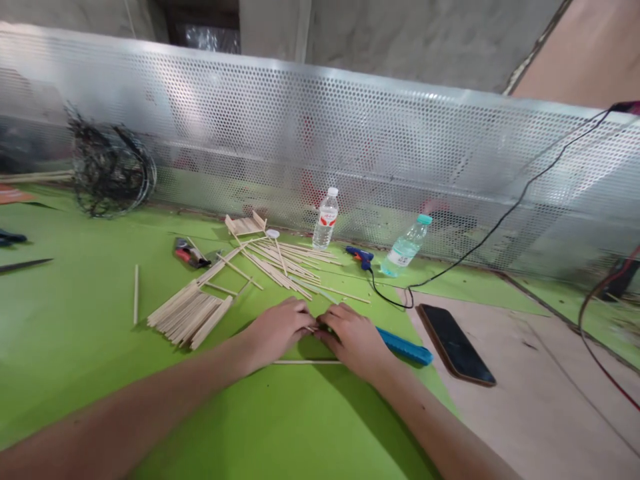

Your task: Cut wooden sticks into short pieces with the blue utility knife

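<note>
left hand (280,330) and right hand (353,337) meet over bench (250,427), each grip pinched on small half-hidden piece (311,328), stick (307,362) near.

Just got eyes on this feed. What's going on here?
A person's left hand and right hand come together at the fingertips above a green table; what they pinch, if anything, is mostly hidden. A thin stick lies just nearer the person. Loose wooden sticks lie beyond, with a slatted stick piece to the left. A blue glue gun lies untouched beside a teal-capped bottle.
</note>
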Action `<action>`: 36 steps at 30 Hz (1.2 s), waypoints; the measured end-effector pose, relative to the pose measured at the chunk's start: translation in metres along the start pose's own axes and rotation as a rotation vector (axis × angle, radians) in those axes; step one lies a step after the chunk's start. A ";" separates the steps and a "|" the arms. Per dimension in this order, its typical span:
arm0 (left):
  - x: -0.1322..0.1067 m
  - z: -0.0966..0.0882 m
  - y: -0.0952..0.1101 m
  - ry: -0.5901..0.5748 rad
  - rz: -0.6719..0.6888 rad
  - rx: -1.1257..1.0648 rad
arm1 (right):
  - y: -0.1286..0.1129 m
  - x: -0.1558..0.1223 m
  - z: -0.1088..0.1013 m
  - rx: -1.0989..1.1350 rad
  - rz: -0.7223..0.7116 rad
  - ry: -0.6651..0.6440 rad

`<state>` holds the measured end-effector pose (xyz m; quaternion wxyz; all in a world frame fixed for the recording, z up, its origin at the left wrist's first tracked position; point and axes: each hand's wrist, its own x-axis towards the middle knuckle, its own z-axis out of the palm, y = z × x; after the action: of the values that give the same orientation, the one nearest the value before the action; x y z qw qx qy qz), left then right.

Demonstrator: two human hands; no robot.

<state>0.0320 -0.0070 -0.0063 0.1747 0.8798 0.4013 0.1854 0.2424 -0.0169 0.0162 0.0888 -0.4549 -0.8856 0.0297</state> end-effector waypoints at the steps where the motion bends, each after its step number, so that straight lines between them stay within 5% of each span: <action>1: 0.000 0.000 0.001 0.001 0.020 0.007 | 0.000 0.000 0.000 -0.001 -0.001 0.000; 8: -0.002 0.004 0.006 0.014 0.120 -0.001 | -0.002 0.001 0.006 0.010 0.017 0.009; 36: 0.002 0.001 -0.006 0.025 0.081 0.070 | -0.003 0.005 0.007 0.005 0.006 -0.047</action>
<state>0.0302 -0.0022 -0.0095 0.1312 0.8986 0.3735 0.1892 0.2362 -0.0145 0.0107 0.0688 -0.4563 -0.8861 0.0429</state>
